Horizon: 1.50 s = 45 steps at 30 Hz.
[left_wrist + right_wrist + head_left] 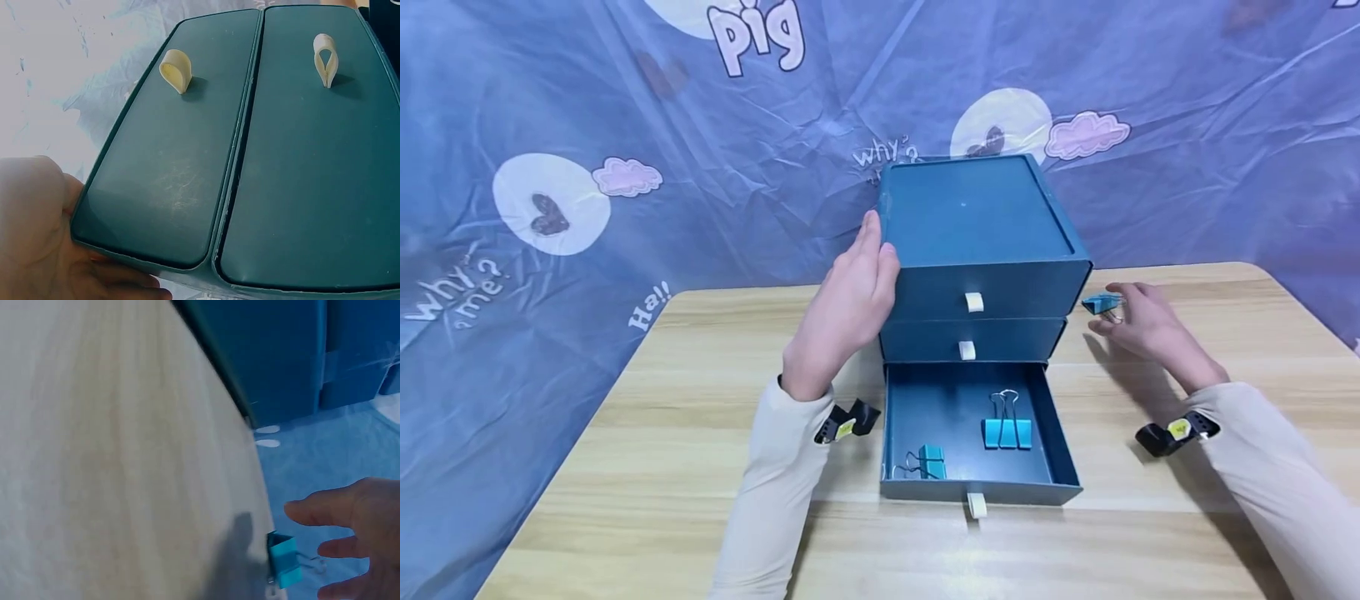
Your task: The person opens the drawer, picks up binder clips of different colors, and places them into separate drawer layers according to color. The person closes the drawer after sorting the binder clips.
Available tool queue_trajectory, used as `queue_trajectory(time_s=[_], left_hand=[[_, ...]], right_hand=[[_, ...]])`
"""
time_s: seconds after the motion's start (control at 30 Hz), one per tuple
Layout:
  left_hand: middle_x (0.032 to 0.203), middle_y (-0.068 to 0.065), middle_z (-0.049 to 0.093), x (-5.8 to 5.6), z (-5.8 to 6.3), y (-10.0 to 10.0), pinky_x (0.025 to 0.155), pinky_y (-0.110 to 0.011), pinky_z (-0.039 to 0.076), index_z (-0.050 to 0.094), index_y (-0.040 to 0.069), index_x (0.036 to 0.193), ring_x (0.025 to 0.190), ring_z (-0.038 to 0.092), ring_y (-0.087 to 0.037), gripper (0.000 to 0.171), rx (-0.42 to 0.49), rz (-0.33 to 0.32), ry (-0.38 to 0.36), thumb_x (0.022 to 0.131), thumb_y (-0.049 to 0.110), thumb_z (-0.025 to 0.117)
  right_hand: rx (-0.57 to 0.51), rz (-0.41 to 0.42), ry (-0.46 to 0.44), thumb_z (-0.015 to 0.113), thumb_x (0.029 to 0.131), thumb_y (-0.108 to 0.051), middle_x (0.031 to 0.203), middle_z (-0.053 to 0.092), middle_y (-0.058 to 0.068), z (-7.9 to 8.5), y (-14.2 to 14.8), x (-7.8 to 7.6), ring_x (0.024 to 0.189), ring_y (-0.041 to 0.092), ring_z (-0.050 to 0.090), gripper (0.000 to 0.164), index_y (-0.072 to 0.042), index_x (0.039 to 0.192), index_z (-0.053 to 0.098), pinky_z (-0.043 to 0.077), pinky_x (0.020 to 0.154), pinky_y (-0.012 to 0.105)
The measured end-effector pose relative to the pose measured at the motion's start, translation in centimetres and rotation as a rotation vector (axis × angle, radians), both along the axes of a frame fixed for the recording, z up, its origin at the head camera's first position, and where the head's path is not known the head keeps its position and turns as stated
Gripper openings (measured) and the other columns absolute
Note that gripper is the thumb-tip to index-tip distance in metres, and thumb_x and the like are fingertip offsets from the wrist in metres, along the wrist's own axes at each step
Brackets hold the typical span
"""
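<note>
A dark blue drawer cabinet (985,208) stands on the table, its bottom drawer (940,408) pulled out. Inside lie teal binder clips (1007,433) at the right and a smaller-looking clip group (932,462) at the front left. My left hand (850,308) rests with straight fingers against the cabinet's left side; the left wrist view shows its fingers along the edge. To the right of the cabinet, my right hand (1138,321) is at another teal binder clip (284,559). Thumb and fingers stand apart around that clip, close to its wire handle, with no clear pinch.
Two upper drawers are closed, each with a white loop pull (973,302). The light wood table (685,467) extends to both sides. Behind it hangs a blue printed cloth (760,167). A white pull (976,505) juts from the open drawer's front.
</note>
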<state>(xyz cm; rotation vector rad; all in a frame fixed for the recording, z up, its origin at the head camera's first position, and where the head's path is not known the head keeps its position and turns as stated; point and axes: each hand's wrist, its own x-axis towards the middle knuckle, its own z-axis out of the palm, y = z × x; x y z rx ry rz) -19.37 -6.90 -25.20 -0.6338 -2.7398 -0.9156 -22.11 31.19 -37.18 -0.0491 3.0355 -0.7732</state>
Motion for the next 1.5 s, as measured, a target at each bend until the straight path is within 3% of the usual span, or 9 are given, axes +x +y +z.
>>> queue_trajectory(time_s=[0.2, 0.37, 0.53, 0.7, 0.97, 1.1, 1.2, 1.37, 1.5], left_hand=[[0.160, -0.011, 0.013, 0.0, -0.3, 0.5, 0.116, -0.027, 0.016, 0.011, -0.001, 0.153, 0.145, 0.015, -0.013, 0.058, 0.009, -0.019, -0.002, 0.106, 0.031, 0.022], [0.160, -0.011, 0.013, 0.1, -0.5, 1.0, 0.116, -0.028, 0.016, 0.012, -0.001, 0.153, 0.145, 0.015, -0.014, 0.058, 0.012, -0.037, -0.011, 0.106, 0.031, 0.021], [0.160, -0.013, 0.014, 0.0, -0.8, 1.3, 0.116, -0.029, 0.017, 0.013, -0.003, 0.152, 0.144, 0.016, -0.015, 0.057, 0.019, -0.054, -0.002, 0.106, 0.030, 0.021], [0.159, -0.014, 0.015, 0.0, -1.0, 1.4, 0.116, -0.029, 0.017, 0.014, -0.003, 0.152, 0.145, 0.016, -0.016, 0.057, 0.030, -0.052, -0.003, 0.106, 0.029, 0.021], [0.159, -0.013, 0.016, -0.4, -0.7, 1.7, 0.115, -0.030, 0.021, 0.015, -0.004, 0.152, 0.143, 0.020, -0.016, 0.057, 0.056, -0.062, 0.026, 0.106, 0.029, 0.023], [0.159, -0.012, 0.016, -0.6, 0.0, 1.5, 0.116, -0.028, 0.019, 0.014, -0.003, 0.152, 0.144, 0.020, -0.016, 0.057, 0.050, -0.050, 0.026, 0.106, 0.030, 0.022], [0.159, -0.011, 0.016, -0.6, 0.2, 1.4, 0.116, -0.027, 0.018, 0.013, -0.002, 0.153, 0.144, 0.018, -0.014, 0.058, 0.045, -0.039, 0.025, 0.106, 0.031, 0.021], [0.160, -0.011, 0.014, -0.5, 0.1, 1.0, 0.116, -0.028, 0.019, 0.012, -0.002, 0.153, 0.144, 0.019, -0.014, 0.059, 0.051, -0.049, 0.012, 0.106, 0.032, 0.021], [0.159, -0.014, 0.017, -0.1, -0.1, -0.5, 0.116, -0.031, 0.020, 0.012, -0.003, 0.152, 0.144, 0.021, -0.018, 0.059, 0.038, -0.009, 0.012, 0.105, 0.032, 0.021]], right_hand=[[0.001, 0.016, -0.014, 0.061, 0.094, -0.027, 0.139, 0.014, 0.048, -1.4, 0.8, 0.5, 0.124, 0.065, 0.020, 0.071, 0.013, 0.142, 0.027, 0.022, 0.098, 0.074], [0.009, 0.043, 0.047, 0.060, 0.095, -0.024, 0.125, 0.038, 0.042, -2.1, 1.2, 1.1, 0.114, 0.057, 0.038, 0.058, 0.015, 0.132, 0.039, 0.033, 0.093, 0.068], [-0.004, 0.017, 0.155, 0.062, 0.094, -0.019, 0.100, 0.055, 0.031, -2.7, 1.2, 1.6, 0.087, 0.042, 0.052, 0.043, 0.013, 0.121, 0.050, 0.044, 0.073, 0.053], [-0.056, -0.069, 0.254, 0.062, 0.094, -0.015, 0.089, 0.057, 0.021, -3.3, 1.0, 2.1, 0.076, 0.030, 0.047, 0.027, 0.005, 0.112, 0.059, 0.036, 0.060, 0.037], [-0.111, -0.108, 0.249, 0.063, 0.094, -0.021, 0.104, 0.056, 0.026, -3.2, 1.0, 1.6, 0.085, 0.034, 0.047, 0.034, 0.004, 0.116, 0.057, 0.037, 0.068, 0.040], [-0.133, -0.101, 0.260, 0.064, 0.093, -0.021, 0.121, 0.046, 0.031, -3.0, 0.6, 0.9, 0.101, 0.046, 0.044, 0.037, 0.006, 0.117, 0.055, 0.038, 0.080, 0.053], [-0.146, -0.092, 0.280, 0.065, 0.091, -0.020, 0.129, 0.041, 0.033, -3.0, 0.5, 0.4, 0.115, 0.051, 0.038, 0.038, 0.007, 0.116, 0.055, 0.031, 0.092, 0.061], [-0.160, -0.089, 0.323, 0.066, 0.090, -0.014, 0.125, 0.043, 0.034, -3.4, -0.1, 0.5, 0.114, 0.051, 0.039, 0.035, 0.009, 0.114, 0.055, 0.032, 0.092, 0.061], [-0.191, -0.053, 0.322, 0.067, 0.091, -0.017, 0.122, 0.046, 0.033, -4.3, -2.1, -0.2, 0.110, 0.049, 0.043, 0.036, 0.009, 0.114, 0.056, 0.034, 0.090, 0.058]])
